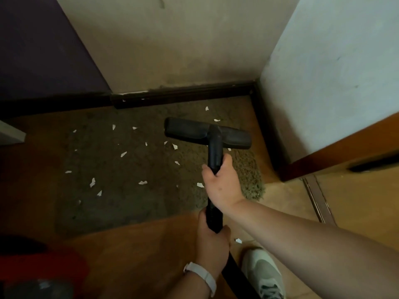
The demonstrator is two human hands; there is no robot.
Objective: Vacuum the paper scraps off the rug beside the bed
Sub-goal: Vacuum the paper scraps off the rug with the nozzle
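Paper scraps [123, 154] scattered across rug [133, 203]; one on floor [151, 244] near my shoe [263, 270]. Vacuum head [194, 131] over rug's far right part, seemingly touching pile. Right grip [220, 182] wrapped round wand [214, 152]; left grip [212, 242] wrapped round it lower.

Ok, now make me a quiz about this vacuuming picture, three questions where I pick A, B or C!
1. Where is the vacuum head?
A) on a shoe
B) over the rug
C) on a bed

2. What colour are the paper scraps?
A) white
B) red
C) blue

3. What holds the black tube?
A) nothing
B) one hand only
C) both hands

Answers:
1 B, the head sits over the rug's far right part.
2 A, the scraps show white against the dark rug.
3 C, the right hand grips the tube nearer the head and the left hand grips it lower down.
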